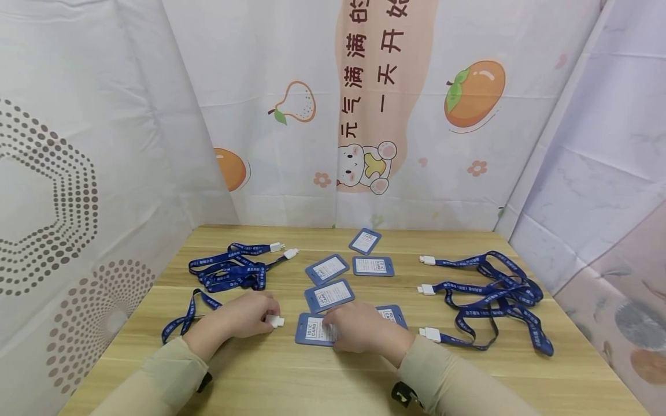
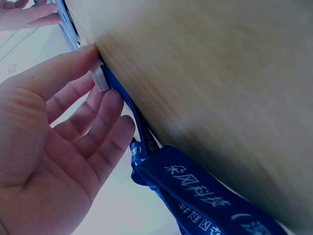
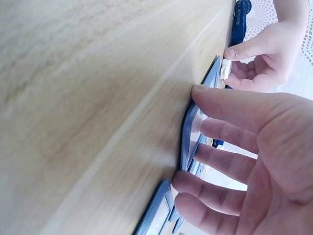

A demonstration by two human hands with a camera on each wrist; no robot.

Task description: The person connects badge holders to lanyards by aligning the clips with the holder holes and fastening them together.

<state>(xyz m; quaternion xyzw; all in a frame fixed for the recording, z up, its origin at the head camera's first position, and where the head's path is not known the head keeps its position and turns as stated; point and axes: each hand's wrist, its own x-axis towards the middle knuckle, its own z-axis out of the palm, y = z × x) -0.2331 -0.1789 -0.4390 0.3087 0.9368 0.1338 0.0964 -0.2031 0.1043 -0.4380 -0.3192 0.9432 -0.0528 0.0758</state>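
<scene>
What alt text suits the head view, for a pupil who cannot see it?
A person's left hand pinches the white plastic clip of a blue fabric lanyard while the right hand grips a rectangular blue-framed card holder at a wood-grain table. Five more card holders lie nearby, with more blue lanyards at both sides.

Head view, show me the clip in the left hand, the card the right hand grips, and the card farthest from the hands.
Clip (image 1: 277, 321): head view, its white body.
Gripped card (image 1: 312, 330): head view, its uncovered left end.
Farthest card (image 1: 365, 241): head view, middle of its face.
</scene>
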